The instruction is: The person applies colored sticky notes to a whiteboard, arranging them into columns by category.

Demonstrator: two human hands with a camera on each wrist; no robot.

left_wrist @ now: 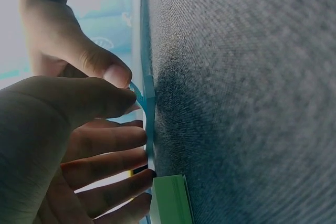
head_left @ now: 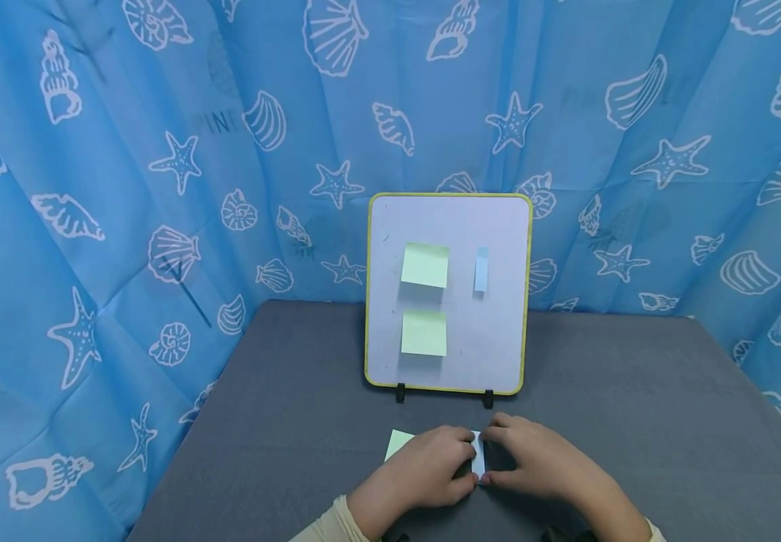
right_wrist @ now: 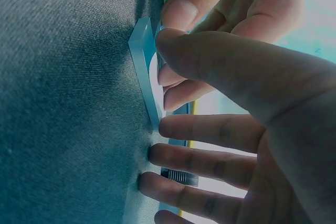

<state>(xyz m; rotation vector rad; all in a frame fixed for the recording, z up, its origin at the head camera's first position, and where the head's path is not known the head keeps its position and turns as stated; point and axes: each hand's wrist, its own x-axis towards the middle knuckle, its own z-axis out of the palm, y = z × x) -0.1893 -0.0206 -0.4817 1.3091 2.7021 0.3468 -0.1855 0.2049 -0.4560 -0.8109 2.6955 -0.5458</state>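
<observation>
A narrow pad of light blue sticky notes lies on the grey table between both hands, its top sheet bowed up from the stack. From the left, my left hand grips the pad, with thumb at the near end and fingers toward the far end. Opposite it, my right hand holds the pad's other side in the same way. The two thumb tips meet at the lifted end of the sheet in both wrist views. A green sticky note pad lies beside the left hand, partly hidden by it.
Behind the hands a yellow-edged whiteboard stands on black feet. Stuck on it are an upper green note, a lower green note and a narrow blue note. A blue shell-patterned curtain encloses the grey table.
</observation>
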